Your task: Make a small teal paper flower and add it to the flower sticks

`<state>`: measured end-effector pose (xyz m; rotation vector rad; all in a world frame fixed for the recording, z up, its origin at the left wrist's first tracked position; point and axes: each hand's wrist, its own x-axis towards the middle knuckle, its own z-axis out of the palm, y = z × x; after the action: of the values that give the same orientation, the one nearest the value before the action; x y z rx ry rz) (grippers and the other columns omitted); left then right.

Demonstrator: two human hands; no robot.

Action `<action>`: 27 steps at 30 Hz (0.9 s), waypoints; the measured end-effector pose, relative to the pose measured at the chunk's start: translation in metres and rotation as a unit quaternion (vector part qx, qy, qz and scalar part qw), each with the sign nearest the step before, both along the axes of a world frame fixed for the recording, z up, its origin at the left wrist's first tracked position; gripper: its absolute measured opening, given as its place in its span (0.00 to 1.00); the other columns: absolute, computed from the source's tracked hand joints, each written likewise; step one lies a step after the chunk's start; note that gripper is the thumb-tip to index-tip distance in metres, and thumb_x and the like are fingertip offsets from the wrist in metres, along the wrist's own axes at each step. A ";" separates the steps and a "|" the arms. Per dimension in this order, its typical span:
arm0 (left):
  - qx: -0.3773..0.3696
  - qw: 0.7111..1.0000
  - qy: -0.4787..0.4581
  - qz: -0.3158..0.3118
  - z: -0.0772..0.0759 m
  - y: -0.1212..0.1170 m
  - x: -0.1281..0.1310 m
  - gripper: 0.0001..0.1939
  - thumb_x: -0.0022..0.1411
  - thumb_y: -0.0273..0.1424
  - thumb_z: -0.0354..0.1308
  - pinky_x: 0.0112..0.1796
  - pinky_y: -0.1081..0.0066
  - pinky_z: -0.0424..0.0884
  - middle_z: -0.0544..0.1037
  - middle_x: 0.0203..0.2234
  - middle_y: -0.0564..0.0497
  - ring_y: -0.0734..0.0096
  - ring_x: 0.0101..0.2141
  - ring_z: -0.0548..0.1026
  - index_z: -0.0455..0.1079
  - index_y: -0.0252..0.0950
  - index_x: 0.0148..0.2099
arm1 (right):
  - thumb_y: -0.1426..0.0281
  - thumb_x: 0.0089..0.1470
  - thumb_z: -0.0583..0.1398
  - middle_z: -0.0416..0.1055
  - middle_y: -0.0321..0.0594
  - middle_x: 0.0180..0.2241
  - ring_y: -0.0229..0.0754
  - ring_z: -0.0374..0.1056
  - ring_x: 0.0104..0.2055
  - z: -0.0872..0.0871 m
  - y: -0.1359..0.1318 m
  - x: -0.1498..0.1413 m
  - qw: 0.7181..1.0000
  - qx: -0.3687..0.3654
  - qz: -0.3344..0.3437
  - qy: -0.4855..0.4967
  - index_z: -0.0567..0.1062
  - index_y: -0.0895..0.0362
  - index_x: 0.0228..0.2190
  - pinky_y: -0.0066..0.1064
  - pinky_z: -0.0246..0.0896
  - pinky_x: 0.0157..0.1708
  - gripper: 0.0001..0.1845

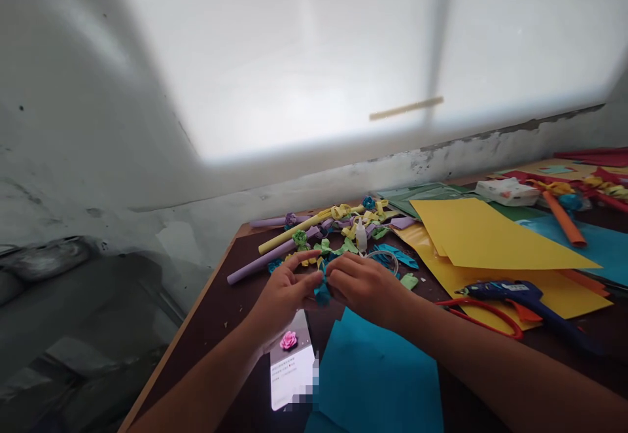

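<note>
Between my two hands is a small piece of folded blue paper (pixel 322 291). My left hand (pixel 289 282) pinches it from the left with the thumb, its index finger stretched out above. On the other side, the curled fingers of my right hand (pixel 363 282) close on the same paper and partly hide it. Below my hands lie blue paper sheets (pixel 383 374). Beside them a lit phone (pixel 293 371) shows a pink flower. Just behind my hands stands a white glue bottle (pixel 361 235), near a roll of clear tape (pixel 392 259).
Purple paper tubes (pixel 260 264), a yellow tube (pixel 284 237) and curled paper pieces lie behind my hands. To the right are yellow sheets (pixel 490 230), a blue glue gun (pixel 520 292), red-handled scissors (pixel 490 318) and an orange tube (pixel 562 217). A wall (pixel 294 178) borders the table's back.
</note>
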<state>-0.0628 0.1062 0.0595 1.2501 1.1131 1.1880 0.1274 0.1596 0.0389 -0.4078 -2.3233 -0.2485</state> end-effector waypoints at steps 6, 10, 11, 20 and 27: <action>0.034 0.998 -0.032 -0.035 -0.008 -0.001 -0.008 0.13 0.59 0.39 0.71 0.30 0.74 0.71 0.77 0.26 0.53 0.74 0.27 0.74 0.77 0.36 0.40 | 0.79 0.66 0.55 0.77 0.47 0.37 0.44 0.70 0.36 0.006 -0.005 0.006 0.995 0.085 0.038 -0.024 0.74 0.58 0.32 0.35 0.69 0.36 0.12; 0.067 0.996 -0.057 0.006 -0.023 -0.002 -0.009 0.11 0.59 0.36 0.72 0.30 0.76 0.68 0.76 0.26 0.55 0.77 0.27 0.71 0.76 0.35 0.37 | 0.79 0.66 0.56 0.78 0.47 0.37 0.42 0.70 0.34 0.006 -0.012 0.002 0.995 0.082 0.048 -0.014 0.74 0.59 0.32 0.34 0.69 0.34 0.10; 0.072 0.995 -0.061 0.019 -0.026 -0.003 -0.009 0.11 0.58 0.36 0.72 0.31 0.76 0.68 0.76 0.27 0.54 0.76 0.29 0.71 0.77 0.35 0.37 | 0.78 0.66 0.56 0.78 0.46 0.38 0.42 0.71 0.35 0.005 -0.014 0.001 0.996 0.066 0.054 -0.002 0.74 0.59 0.33 0.34 0.70 0.35 0.10; 0.064 0.987 -0.123 0.077 -0.037 -0.005 -0.005 0.13 0.55 0.36 0.74 0.34 0.73 0.70 0.77 0.29 0.53 0.73 0.31 0.73 0.78 0.35 0.38 | 0.73 0.64 0.62 0.79 0.45 0.38 0.43 0.75 0.40 -0.001 -0.016 -0.007 0.985 -0.073 0.095 0.121 0.75 0.56 0.36 0.35 0.72 0.39 0.03; 0.030 0.982 -0.180 0.037 -0.026 -0.010 -0.004 0.13 0.55 0.37 0.74 0.28 0.76 0.68 0.75 0.25 0.55 0.76 0.26 0.71 0.75 0.37 0.36 | 0.75 0.62 0.63 0.79 0.43 0.40 0.43 0.74 0.41 0.003 -0.023 -0.005 0.979 -0.064 0.119 0.150 0.78 0.53 0.40 0.39 0.72 0.43 0.06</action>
<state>-0.0670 0.0961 0.0339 0.9930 0.8646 1.4469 0.1223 0.1365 0.0420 -0.2085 -2.0701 0.0777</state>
